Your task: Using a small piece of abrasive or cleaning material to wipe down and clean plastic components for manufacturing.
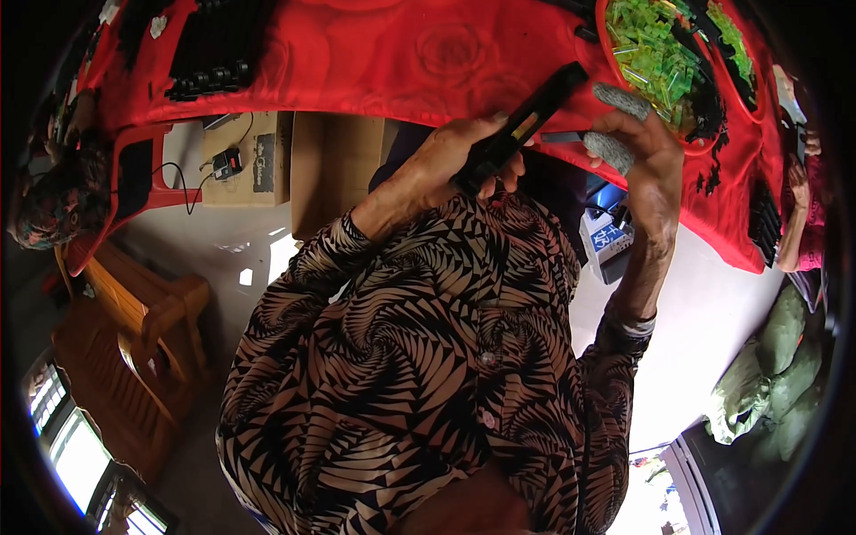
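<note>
My left hand is closed around the lower end of a long black plastic piece. The piece is tilted up to the right over the edge of the red-covered table, and a pale strip shows along its middle. Close by on the right is my right hand, its thumb and a finger in grey knitted finger covers. A narrow, dark, blade-like strip juts from beside its thumb toward the black piece; the grip looks closed on it, though its held end is hidden.
A red-rimmed basket of yellow-green translucent pieces stands at the far right. Black parts lie in rows at the far left. Below are cardboard boxes, a wooden chair and sacks. Another person's arm shows right.
</note>
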Action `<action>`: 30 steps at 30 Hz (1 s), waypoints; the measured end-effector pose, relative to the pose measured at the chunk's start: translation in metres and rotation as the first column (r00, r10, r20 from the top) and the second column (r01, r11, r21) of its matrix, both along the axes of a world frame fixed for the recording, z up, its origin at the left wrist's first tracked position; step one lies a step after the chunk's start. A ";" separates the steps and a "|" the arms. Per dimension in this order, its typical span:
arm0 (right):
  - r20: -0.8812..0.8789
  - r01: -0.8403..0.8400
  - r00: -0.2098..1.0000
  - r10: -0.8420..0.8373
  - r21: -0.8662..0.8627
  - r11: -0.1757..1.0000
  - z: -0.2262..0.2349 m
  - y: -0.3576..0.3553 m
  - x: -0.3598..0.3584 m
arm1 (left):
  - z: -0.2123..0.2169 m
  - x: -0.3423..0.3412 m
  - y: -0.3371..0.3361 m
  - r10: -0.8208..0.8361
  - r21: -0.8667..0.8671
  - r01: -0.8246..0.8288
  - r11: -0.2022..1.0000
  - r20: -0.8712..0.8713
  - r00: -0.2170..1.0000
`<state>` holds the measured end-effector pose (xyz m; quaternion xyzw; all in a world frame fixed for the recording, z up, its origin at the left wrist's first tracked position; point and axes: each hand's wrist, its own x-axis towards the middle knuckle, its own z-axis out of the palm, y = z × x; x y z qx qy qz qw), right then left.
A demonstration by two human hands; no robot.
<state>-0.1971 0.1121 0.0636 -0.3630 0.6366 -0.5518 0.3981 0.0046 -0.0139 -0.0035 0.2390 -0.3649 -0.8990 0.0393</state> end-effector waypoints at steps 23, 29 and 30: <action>-0.155 -0.207 0.952 0.264 0.308 0.929 0.006 -0.058 0.015 | -0.002 0.015 -0.004 0.059 -0.019 -0.057 0.998 0.130 0.990; -0.173 -0.135 0.964 0.201 0.332 0.933 0.007 -0.057 0.015 | -0.002 0.016 -0.005 0.045 -0.040 -0.041 0.998 0.125 0.991; -0.173 -0.136 0.964 0.203 0.333 0.933 0.008 -0.056 0.016 | -0.002 0.016 -0.005 0.047 -0.039 -0.042 0.998 0.124 0.991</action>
